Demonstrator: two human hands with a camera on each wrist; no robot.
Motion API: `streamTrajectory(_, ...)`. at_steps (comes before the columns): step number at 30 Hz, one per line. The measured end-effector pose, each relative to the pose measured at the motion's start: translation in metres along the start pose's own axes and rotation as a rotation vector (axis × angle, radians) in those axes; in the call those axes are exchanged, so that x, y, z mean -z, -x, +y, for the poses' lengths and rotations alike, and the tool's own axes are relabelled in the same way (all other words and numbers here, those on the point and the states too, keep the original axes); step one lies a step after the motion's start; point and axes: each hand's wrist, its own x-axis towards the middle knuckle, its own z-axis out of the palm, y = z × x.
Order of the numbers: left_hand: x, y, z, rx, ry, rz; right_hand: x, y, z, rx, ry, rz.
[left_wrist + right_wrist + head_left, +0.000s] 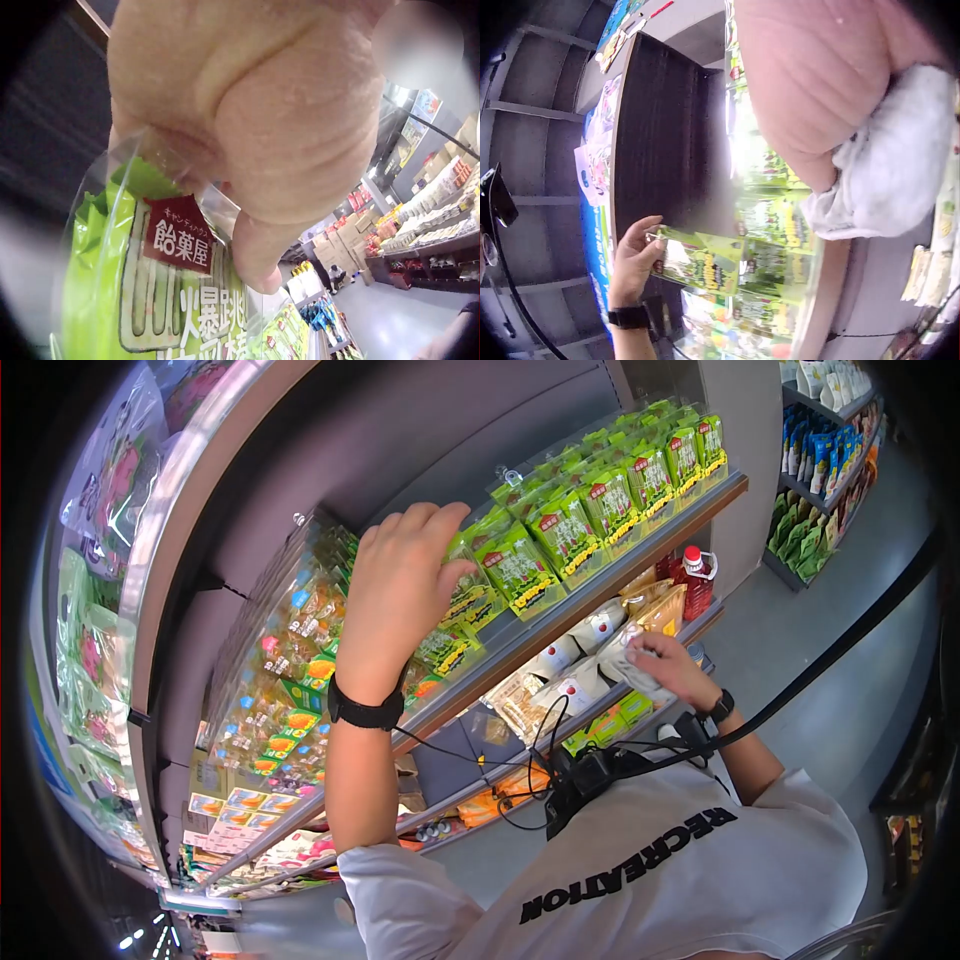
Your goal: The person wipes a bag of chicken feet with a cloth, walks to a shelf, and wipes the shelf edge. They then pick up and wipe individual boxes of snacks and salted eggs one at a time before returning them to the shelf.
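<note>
Pinched by its top in the left hand [400, 585], a green packet [124, 292] sits at the shelf [590, 592] beside matching packets; only the left wrist view reads its red label. The right hand [672, 668] clutches a white cloth [896, 161], clearest from its own wrist. Below, a red-capped jug [694, 586] holds red liquid.
</note>
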Motion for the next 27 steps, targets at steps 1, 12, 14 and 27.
streamTrajectory(1,-0.001,0.0,0.0,0.013,0.006,-0.023,-0.002,-0.013,-0.008,0.086,0.014,-0.025)
streamTrajectory(12,-0.006,-0.001,0.002,0.162,0.124,-0.128,-0.051,-0.119,-0.084,0.131,-0.276,-0.532)
streamTrajectory(14,-0.007,0.0,0.0,0.219,0.182,-0.164,-0.051,-0.126,-0.083,0.049,-0.318,-0.566)
streamTrajectory(27,-0.024,-0.002,-0.006,0.281,0.216,-0.202,-0.028,-0.141,-0.076,0.049,-0.334,-0.538)
